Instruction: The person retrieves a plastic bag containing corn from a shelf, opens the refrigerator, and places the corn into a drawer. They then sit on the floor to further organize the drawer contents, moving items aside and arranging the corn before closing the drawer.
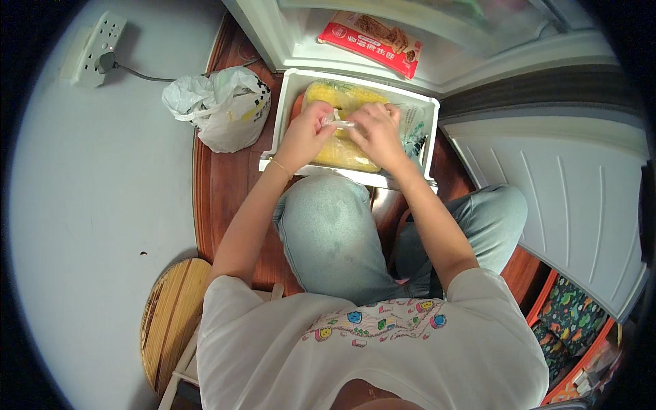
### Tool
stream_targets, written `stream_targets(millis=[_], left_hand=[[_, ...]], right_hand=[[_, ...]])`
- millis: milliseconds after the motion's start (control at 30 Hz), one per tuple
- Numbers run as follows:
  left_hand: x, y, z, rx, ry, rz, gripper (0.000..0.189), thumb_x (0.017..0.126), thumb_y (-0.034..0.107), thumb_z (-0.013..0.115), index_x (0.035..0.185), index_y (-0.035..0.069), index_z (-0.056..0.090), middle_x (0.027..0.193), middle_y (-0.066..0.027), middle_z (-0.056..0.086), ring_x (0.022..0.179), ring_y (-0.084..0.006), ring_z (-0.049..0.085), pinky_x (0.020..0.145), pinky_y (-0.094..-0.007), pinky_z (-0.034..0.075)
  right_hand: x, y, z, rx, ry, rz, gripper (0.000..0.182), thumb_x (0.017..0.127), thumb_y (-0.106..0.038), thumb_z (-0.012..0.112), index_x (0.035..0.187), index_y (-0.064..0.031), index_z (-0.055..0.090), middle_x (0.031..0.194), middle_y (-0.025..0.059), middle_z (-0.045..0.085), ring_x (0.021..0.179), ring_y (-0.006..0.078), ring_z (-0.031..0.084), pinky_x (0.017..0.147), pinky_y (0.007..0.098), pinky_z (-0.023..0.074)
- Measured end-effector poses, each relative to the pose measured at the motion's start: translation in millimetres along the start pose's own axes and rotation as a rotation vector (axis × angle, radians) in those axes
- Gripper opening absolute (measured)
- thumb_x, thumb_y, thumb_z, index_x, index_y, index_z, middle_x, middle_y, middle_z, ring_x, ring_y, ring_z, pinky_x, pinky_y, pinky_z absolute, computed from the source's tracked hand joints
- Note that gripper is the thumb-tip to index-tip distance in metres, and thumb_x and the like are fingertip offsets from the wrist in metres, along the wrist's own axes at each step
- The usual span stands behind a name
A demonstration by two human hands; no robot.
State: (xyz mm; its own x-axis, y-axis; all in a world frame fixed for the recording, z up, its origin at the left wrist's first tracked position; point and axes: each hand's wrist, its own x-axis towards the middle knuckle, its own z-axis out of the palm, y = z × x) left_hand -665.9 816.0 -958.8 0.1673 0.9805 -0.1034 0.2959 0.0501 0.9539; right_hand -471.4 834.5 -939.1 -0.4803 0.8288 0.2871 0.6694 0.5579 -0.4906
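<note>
My left hand and my right hand meet over a white freezer drawer. Between them they pinch the twisted top of a clear plastic bag. Yellow corn cobs in clear plastic lie beneath my hands, filling the drawer's middle. At the drawer's right side is a clear bag with green print. Something orange-red shows at the left, partly covered by the corn and my left hand.
A red food packet lies in the freezer compartment behind the drawer. To the left a tied white plastic bag stands on the wooden floor. The open freezer door is at right. A round wooden board leans on the wall at left.
</note>
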Motion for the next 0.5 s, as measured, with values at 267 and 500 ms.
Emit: stream_targets(millis=[267,500], left_hand=[[-3,22,-1,-0.513,0.209,0.146,0.022,0.083,-0.003,0.062,0.100,0.004,0.049,0.087,-0.0011,0.055,0.080,-0.0080,0.054,0.074,-0.0212,0.046],[9,12,-5,-0.541,0.321,0.049,0.024,0.080,-0.002,0.064,0.101,0.003,0.052,0.086,-0.0020,0.058,0.076,-0.0089,0.056,0.070,-0.0216,0.046]], right_hand=[[4,0,-2,0.110,-0.025,0.029,0.024,0.074,-0.023,0.070,0.094,-0.0111,0.064,0.089,0.0036,0.057,0.096,0.0224,0.052,0.093,0.0386,0.0273],[13,-3,-4,0.239,-0.073,-0.065,0.019,0.078,-0.021,0.068,0.094,-0.0100,0.063,0.094,0.0070,0.057,0.096,0.0255,0.053,0.094,0.0372,0.0276]])
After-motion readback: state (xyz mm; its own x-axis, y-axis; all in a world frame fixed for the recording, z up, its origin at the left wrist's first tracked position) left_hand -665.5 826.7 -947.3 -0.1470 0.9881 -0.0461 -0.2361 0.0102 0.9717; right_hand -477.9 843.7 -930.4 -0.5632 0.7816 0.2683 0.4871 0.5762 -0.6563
